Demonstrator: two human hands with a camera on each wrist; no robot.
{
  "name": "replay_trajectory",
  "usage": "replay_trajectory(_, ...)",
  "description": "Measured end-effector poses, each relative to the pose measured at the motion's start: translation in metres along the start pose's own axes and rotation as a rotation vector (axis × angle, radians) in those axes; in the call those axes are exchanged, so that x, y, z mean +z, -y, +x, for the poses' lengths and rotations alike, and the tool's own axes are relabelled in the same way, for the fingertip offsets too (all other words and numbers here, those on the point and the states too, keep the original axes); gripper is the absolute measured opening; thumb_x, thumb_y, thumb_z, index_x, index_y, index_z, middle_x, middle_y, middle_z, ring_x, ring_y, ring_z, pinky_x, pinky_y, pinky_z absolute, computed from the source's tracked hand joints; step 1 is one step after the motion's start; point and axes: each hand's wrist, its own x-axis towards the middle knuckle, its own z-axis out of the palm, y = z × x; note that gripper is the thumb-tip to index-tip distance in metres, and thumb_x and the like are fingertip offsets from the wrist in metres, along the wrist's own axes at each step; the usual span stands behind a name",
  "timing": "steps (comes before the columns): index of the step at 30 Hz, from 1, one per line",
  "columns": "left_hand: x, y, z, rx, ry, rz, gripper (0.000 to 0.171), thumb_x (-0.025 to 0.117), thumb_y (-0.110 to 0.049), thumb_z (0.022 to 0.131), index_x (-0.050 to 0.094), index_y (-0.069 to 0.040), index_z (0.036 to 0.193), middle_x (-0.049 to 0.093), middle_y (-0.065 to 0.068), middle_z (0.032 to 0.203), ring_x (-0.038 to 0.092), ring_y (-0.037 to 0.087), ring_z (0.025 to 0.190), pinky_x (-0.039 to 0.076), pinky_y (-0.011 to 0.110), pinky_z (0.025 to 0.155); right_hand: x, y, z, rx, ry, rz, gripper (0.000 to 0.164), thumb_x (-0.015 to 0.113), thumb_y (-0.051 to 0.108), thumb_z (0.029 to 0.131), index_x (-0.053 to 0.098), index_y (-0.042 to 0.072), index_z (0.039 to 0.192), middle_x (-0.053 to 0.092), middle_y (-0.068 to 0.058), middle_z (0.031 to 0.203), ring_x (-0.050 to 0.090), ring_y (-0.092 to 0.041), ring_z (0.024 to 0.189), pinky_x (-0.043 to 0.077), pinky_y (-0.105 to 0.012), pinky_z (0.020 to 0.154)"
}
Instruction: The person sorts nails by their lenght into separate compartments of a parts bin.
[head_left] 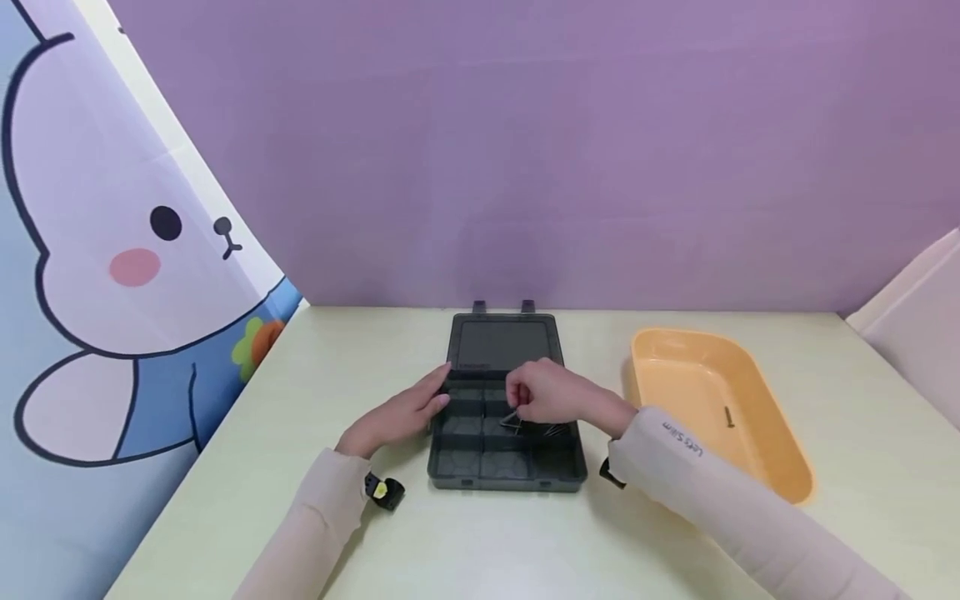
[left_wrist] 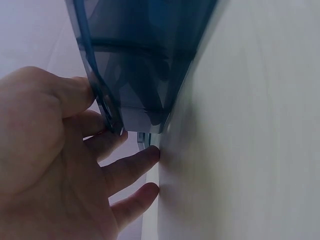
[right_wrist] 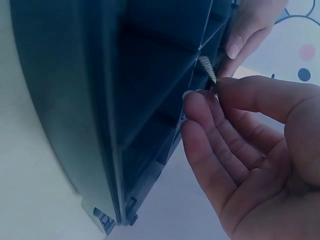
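A dark translucent compartment box [head_left: 507, 483] lies on the table with its lid [head_left: 504, 343] laid back away from me. My right hand [head_left: 551, 392] is over the middle compartments. Between its thumb and fingertips it pinches a metal screw [right_wrist: 207, 69], whose threaded shaft shows in the right wrist view. Beneath that hand, several thin screws [head_left: 555, 431] lie in a compartment, partly hidden. My left hand [head_left: 401, 417] touches the box's left side. In the left wrist view its thumb is at the rim and its other fingers extend loosely beside the wall.
A yellow tray [head_left: 675, 342] stands to the right of the box, partly covered by my right sleeve. One dark screw [head_left: 729, 417] lies in it. Behind the table rises a purple backdrop [head_left: 525, 167], and a cartoon-printed sheet [head_left: 90, 250] hangs on the left.
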Motion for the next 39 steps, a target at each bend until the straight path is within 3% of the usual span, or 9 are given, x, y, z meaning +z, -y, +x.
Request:
replay_trajectory(13,-0.004,-0.004,-0.002,-0.017,0.019,-0.004,0.058,0.032,-0.024,0.106,0.006,-0.001,0.153,0.008,0.017,0.160,0.009,0.033,0.147,0.015,0.050,0.119,-0.021,-0.011,-0.019,0.037,-0.035,-0.025,0.007,0.065,0.001,0.084,0.063,0.007,0.082,0.061,0.001,0.074,0.051,-0.010,0.065,0.047,-0.024,0.063)
replay_trajectory(21,-0.003,-0.003,-0.004,-0.020,0.018,-0.006,0.058,0.031,-0.024,0.106,0.005,-0.002,0.153,0.007,0.017,0.160,0.008,0.033,0.147,0.015,0.049,0.119,-0.047,-0.022,-0.050,-0.005,-0.073,-0.041,0.012,0.064,-0.003,0.080,0.062,0.008,0.083,0.065,-0.002,0.079,0.059,-0.008,0.074,0.052,-0.027,0.069)
replay_trajectory(24,-0.004,-0.004,-0.003,-0.022,0.016,-0.009,0.058,0.031,-0.024,0.106,0.005,-0.002,0.153,0.007,0.016,0.160,0.008,0.032,0.148,0.014,0.048,0.119,-0.055,-0.028,-0.062,0.016,-0.077,-0.048,0.016,0.063,-0.006,0.078,0.062,0.009,0.084,0.065,-0.001,0.079,0.059,-0.009,0.074,0.052,-0.026,0.067)
replay_trajectory(35,-0.004,-0.006,-0.004,-0.036,0.026,0.003,0.058,0.030,-0.025,0.106,0.005,-0.003,0.153,0.006,0.015,0.160,0.007,0.031,0.148,0.014,0.048,0.119,-0.067,-0.073,-0.109,0.055,-0.146,-0.145,0.022,0.062,-0.011,0.075,0.060,0.010,0.082,0.059,0.004,0.079,0.057,-0.006,0.072,0.050,-0.022,0.061)
replay_trajectory(39,-0.003,-0.005,-0.005,-0.033,0.027,0.009,0.058,0.031,-0.025,0.106,0.005,-0.003,0.153,0.006,0.015,0.160,0.007,0.031,0.148,0.014,0.048,0.119,-0.067,-0.090,-0.124,0.107,-0.152,-0.182,0.023,0.062,-0.011,0.072,0.059,0.010,0.080,0.059,0.005,0.076,0.055,-0.004,0.069,0.048,-0.021,0.059)
